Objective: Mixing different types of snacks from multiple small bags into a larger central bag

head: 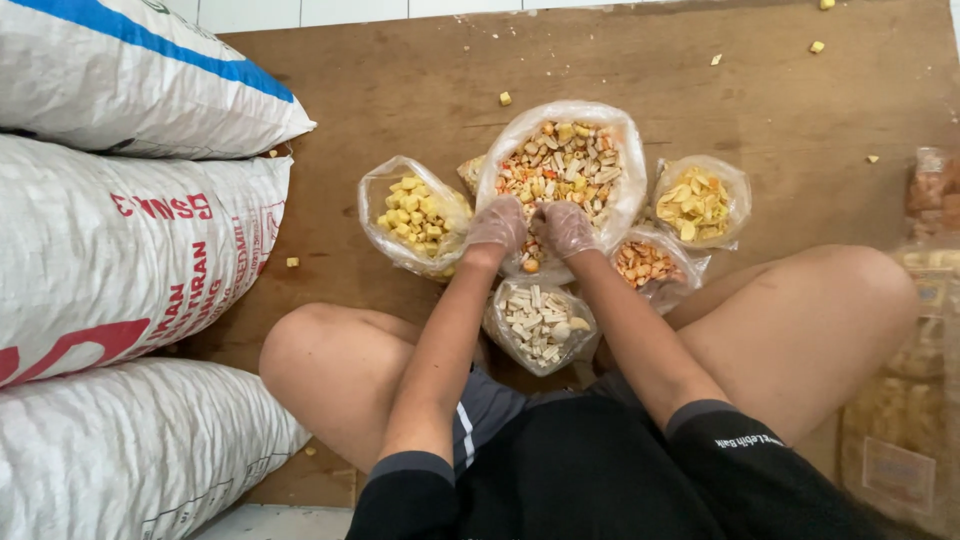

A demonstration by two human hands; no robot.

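Note:
I sit cross-legged on a brown wooden board [420,80]. Both hands wear thin clear gloves. My left hand [497,226] and my right hand [565,228] are side by side at the near rim of a large clear bag of mixed crackers [565,160], fingers curled on its edge. Around it stand smaller clear bags: yellow cube pieces [415,215] to the left, white stick pieces [540,325] between my forearms, orange pieces [645,263] and yellow curled chips [697,203] to the right.
Three big white woven sacks [120,240] are stacked along the left. Packed clear snack bags [915,400] lie at the right edge. Loose crumbs [505,98] dot the board. White floor tiles [330,12] show beyond the board.

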